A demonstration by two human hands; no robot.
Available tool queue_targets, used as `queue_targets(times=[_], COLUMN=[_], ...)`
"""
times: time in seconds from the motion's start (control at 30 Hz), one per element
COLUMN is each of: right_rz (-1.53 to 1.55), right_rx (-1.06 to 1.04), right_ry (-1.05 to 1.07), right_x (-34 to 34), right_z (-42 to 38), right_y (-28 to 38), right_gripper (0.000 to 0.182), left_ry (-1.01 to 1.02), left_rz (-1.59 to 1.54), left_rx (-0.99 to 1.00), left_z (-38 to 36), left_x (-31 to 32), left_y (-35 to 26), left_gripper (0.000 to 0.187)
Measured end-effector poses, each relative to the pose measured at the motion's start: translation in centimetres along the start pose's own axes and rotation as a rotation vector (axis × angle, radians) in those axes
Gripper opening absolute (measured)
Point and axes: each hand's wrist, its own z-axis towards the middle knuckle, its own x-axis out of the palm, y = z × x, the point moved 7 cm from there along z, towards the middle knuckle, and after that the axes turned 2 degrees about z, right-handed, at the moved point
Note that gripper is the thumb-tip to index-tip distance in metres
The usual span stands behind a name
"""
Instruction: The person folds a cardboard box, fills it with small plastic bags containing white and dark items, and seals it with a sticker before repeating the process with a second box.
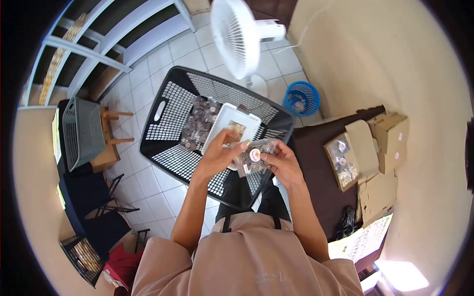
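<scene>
My right hand (285,165) grips a clear plastic pouch (254,165) with dark contents and a round white-and-orange sticker on its front. Its thumb lies beside the sticker. My left hand (220,154) is just left of the pouch, fingers apart, over a white plastic container (224,118) with small brownish pieces visible near its middle. The left thumb tip is close to the pouch's upper edge; whether it touches cannot be made out. Below both hands stands a large black perforated basket (173,106), holding a pile of similar dark-filled pouches (198,123) on its left side.
A white fan (236,39) stands beyond the basket, near a small blue bin (302,98). At right, an open cardboard box (343,160) with packs sits on a dark brown surface (316,148). A grey crate (84,133) rests at left above dark folding chairs (103,229).
</scene>
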Motion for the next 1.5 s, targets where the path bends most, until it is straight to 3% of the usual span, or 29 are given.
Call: queue_targets(times=[0.03, 0.13, 0.2, 0.3, 0.33, 0.37, 0.43, 0.57, 0.63, 0.67, 0.77, 0.83, 0.87, 0.9, 1.0, 1.07, 1.1, 1.17, 1.27, 1.33, 1.5], right_rz=[0.008, 0.134, 0.168, 0.161, 0.116, 0.071, 0.027, -0.129, -0.069, -0.017, 0.112, 0.104, 0.075, 0.045, -0.215, -0.293, -0.374, -0.438, -0.622, -0.801, -0.893], right_rx=[-0.020, -0.033, -0.062, -0.106, -0.107, -0.108, -0.109, -0.170, -0.184, -0.186, -0.113, -0.222, -0.256, -0.290, -0.362, -0.364, -0.362, -0.350, -0.436, -0.422, -0.416], right_ry=[-0.009, 0.026, 0.010, -0.034, -0.087, -0.140, -0.168, -0.185, -0.086, -0.027, -0.010, -0.187, -0.306, -0.426, -0.737, -0.776, -0.812, -0.865, -0.935, -1.021, -1.056], right_x=[-1.3, -4.8, -7.3, -11.6, -12.9, -14.2, -15.8, -16.9, -16.7, -17.0, -19.1, -21.8, -23.5, -25.1, -30.6, -32.7, -33.7, -35.6, -35.9, -36.0, -35.5], right_z=[-1.0, -3.8, -5.7, -8.1, -8.7, -9.3, -10.0, -11.5, -12.2, -12.5, -13.9, -14.7, -15.4, -16.3, -18.9, -19.1, -19.1, -18.5, -17.8, -17.3, -15.3], right_y=[0.4, 0.5, 1.8, 3.3, 3.7, 4.0, 4.1, 5.3, 5.9, 6.0, 6.2, 7.4, 8.2, 9.3, 12.3, 13.8, 14.5, 15.0, 16.6, 17.2, 17.3], right_gripper=[0.034, 0.034, 0.036, 0.043, 0.044, 0.045, 0.048, 0.057, 0.061, 0.058, 0.045, 0.027, 0.026, 0.025, 0.019, 0.018, 0.017, 0.023, 0.032, 0.038, 0.035], left_ry=[0.081, 0.261, 0.312, 0.435, 0.398, 0.368, 0.548, 0.658, 0.753, 0.810, 0.779, 0.708, 0.681, 0.522, 0.378, 0.396, 0.402, 0.661, 0.745, 0.793, 0.841], left_rz=[-0.077, -0.054, 0.181, -0.058, 0.254, 0.823, 0.541, 0.587, 0.330, 0.373, 0.236, 0.228, 0.321, 0.354, 0.364, 0.701, 0.699, 1.076, 1.278, 1.332, 1.485], left_rx=[-0.199, -0.130, -0.039, -0.160, -0.192, 0.031, 0.201, 0.262, -0.149, 0.017, 0.094, 0.337, 0.122, 0.263, 0.380, 0.807, 0.810, 0.689, 0.732, 0.697, 0.659], left_z=[-1.1, -3.0, -3.3, -2.4, -1.2, -0.4, -0.4, -0.3, -0.7, -0.4, 1.1, 2.9, 4.3, 5.3, 9.0, 9.6, 10.3, 11.4, 13.1, 13.6, 14.6], left_x=[2.2, 8.1, 10.3, 11.8, 12.4, 12.5, 15.4, 19.2, 21.8, 23.3, 27.6, 30.4, 31.4, 32.4, 36.0, 39.2, 40.0, 42.6, 44.2, 44.6, 44.7], left_y=[0.9, -0.7, -2.6, -2.8, -2.0, -1.8, -2.2, -3.4, -3.0, -3.6, -4.0, -4.3, -2.4, -3.9, -3.0, -4.5, -4.8, -3.1, -1.2, -1.5, -0.6], left_gripper=[0.035, 0.030, 0.031, 0.038, 0.039, 0.033, 0.028, 0.020, 0.019, 0.019, 0.019, 0.018, 0.017, 0.017, 0.012, 0.032, 0.032, 0.049, 0.053, 0.052, 0.044])
